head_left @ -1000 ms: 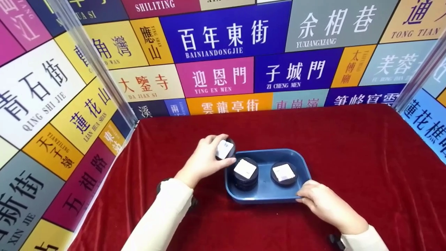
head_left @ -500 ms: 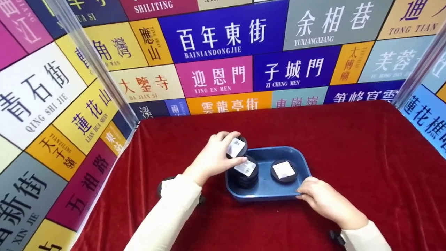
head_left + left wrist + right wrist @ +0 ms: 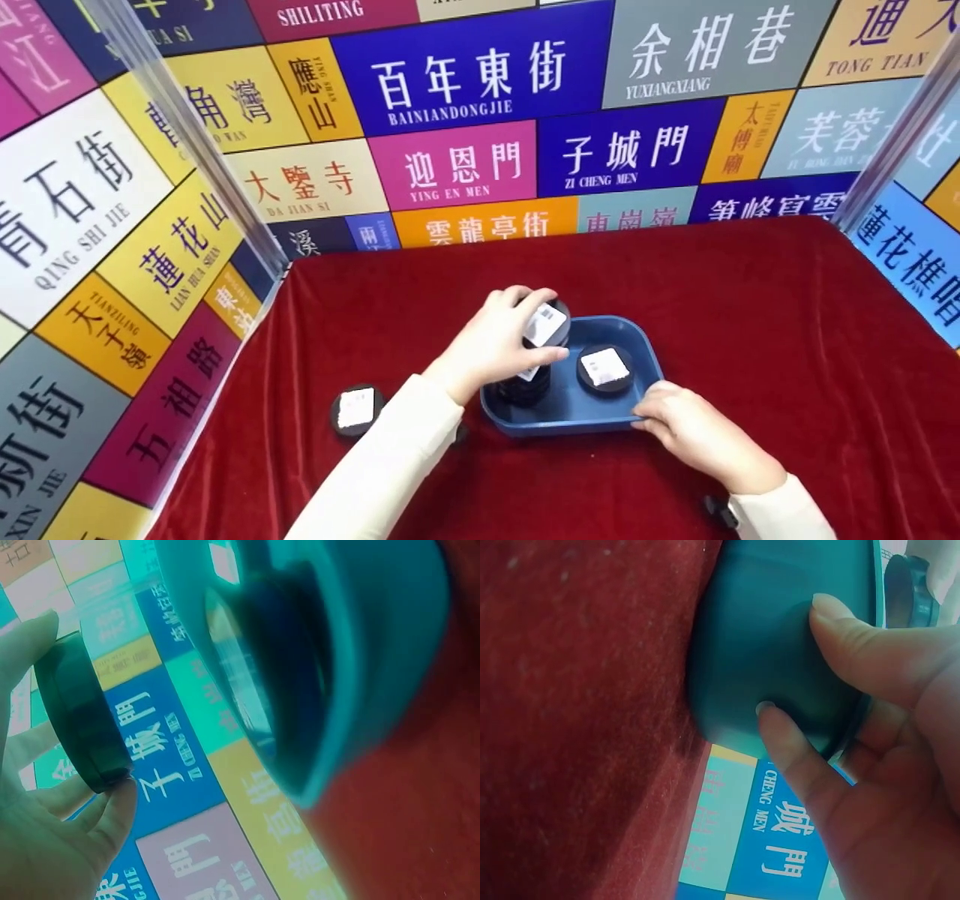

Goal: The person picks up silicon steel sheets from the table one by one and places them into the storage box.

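Note:
My left hand [image 3: 491,337] grips a flat round black disc [image 3: 546,324] with a white label, above the left part of a blue plastic tray [image 3: 570,427]. Below the held disc stands a stack of similar black discs [image 3: 525,391], partly covered by the fingers. A single labelled disc [image 3: 604,369] lies at the right inside the tray. In the left wrist view the held disc [image 3: 79,712] shows its rim between thumb and fingers. My right hand [image 3: 697,431] pinches the tray's near right corner, thumb and a finger on the outer wall [image 3: 772,645] in the right wrist view.
Another labelled black disc [image 3: 356,410] lies on the red cloth [image 3: 750,322], left of the tray and beside my left sleeve [image 3: 390,457]. Colourful panels with street names [image 3: 480,75] stand behind and to the left, with clear upright posts [image 3: 199,142] at the corners.
My left hand has carried its disc rightward, from the tray's left edge to over the stack. The disc on the cloth has come out from behind my forearm. My right hand stays on the tray.

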`<act>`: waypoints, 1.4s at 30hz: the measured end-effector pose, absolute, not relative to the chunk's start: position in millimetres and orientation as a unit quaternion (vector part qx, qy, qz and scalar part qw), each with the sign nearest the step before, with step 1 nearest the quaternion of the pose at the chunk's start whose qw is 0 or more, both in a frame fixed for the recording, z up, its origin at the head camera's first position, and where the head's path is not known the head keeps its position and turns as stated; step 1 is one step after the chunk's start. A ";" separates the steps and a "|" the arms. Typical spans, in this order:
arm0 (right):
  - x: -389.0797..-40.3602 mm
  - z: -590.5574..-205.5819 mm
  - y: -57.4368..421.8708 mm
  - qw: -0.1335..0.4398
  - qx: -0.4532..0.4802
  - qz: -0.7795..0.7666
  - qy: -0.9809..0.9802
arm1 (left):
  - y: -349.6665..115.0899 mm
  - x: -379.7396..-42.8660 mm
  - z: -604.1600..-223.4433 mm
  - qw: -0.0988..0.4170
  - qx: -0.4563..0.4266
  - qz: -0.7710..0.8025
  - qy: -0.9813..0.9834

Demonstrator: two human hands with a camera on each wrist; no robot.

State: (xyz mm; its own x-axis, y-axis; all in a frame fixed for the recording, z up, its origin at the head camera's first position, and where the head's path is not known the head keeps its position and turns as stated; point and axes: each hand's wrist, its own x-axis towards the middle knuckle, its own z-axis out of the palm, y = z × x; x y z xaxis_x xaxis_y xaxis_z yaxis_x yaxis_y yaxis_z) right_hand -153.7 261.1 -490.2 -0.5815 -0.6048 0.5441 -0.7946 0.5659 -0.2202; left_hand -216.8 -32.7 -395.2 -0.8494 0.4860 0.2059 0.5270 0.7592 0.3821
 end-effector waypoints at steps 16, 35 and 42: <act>-156.2 -487.4 260.4 0.204 0.410 0.232 -0.858 | 0.9 -217.5 -393.5 0.046 -0.313 -0.196 -0.928; -152.5 -492.5 257.7 0.198 0.402 0.226 -0.865 | 18.7 -219.3 -403.6 0.008 -0.340 -0.161 -0.927; -152.9 -490.9 260.9 0.204 0.402 0.224 -0.864 | 26.7 -221.2 -400.7 -0.001 -0.349 -0.164 -0.923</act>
